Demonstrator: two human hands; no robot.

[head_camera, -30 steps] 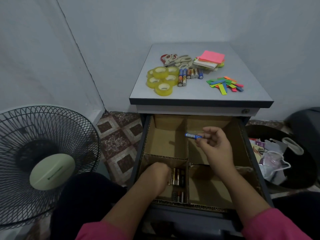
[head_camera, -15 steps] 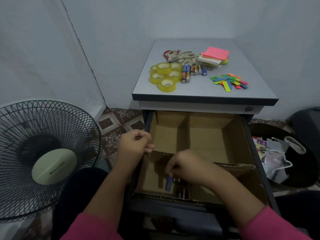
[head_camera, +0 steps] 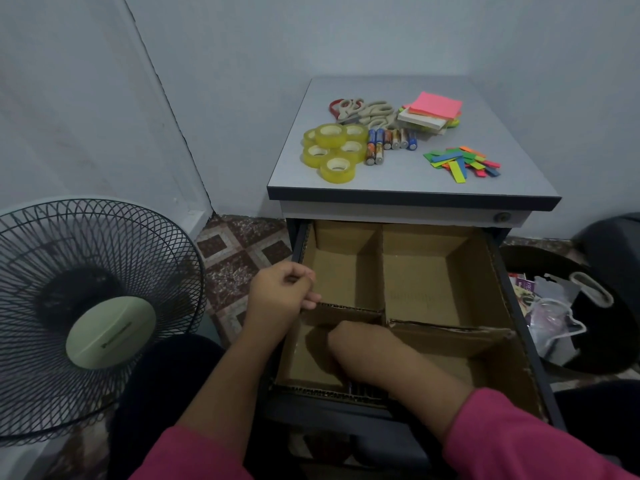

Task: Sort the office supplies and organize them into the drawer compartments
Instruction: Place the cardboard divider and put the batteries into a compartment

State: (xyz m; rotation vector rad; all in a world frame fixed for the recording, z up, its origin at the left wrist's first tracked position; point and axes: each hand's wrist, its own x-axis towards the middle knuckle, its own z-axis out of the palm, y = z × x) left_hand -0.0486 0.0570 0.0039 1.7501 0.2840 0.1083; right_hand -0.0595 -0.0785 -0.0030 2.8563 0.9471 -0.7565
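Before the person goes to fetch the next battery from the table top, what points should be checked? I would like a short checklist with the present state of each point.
1. Drawer pulled open: ok.
2. Batteries left on the table top to fetch: ok, several lie beside the tape rolls.
3. Right hand has let go of its battery: cannot tell, the fingers are hidden down in the near left compartment.
4. Left hand free: cannot tell, the fingers are curled at the left edge of the drawer.
5. Far compartments free for other supplies: ok, nothing visible in them.
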